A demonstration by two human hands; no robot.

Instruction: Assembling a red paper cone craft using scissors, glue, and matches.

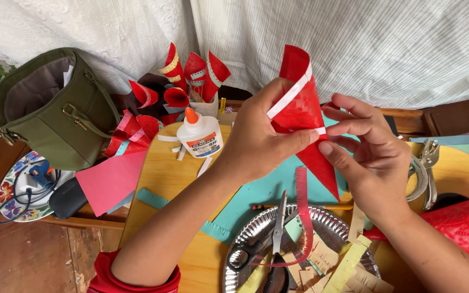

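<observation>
At the far left an olive green bag stands open on a dark wooden shelf, beside a flowered plate that carries a blue tool with a coiled cord. A pink sheet of paper lies against the bag's lower right side. Behind it, a cluster of finished red paper cones leans against the white curtain, some trimmed with pale strips. Just right of them a white glue bottle with an orange cap stands upright on the yellow wooden table.

The left hand comes up from the lower left, its grip closed on a red paper cone held above the table, with the thumb pressed across the cone's front. A white strip runs slantwise across the cone near its open top. The cone's tip points down and to the right, over a teal sheet.

Below, a silver foil plate holds black-handled scissors and fringed paper scraps; a red fringed strip hangs over them.

The right hand pinches the cone's right edge between thumb and forefinger. Beyond it lie a metal hole punch and a red embossed sheet.
</observation>
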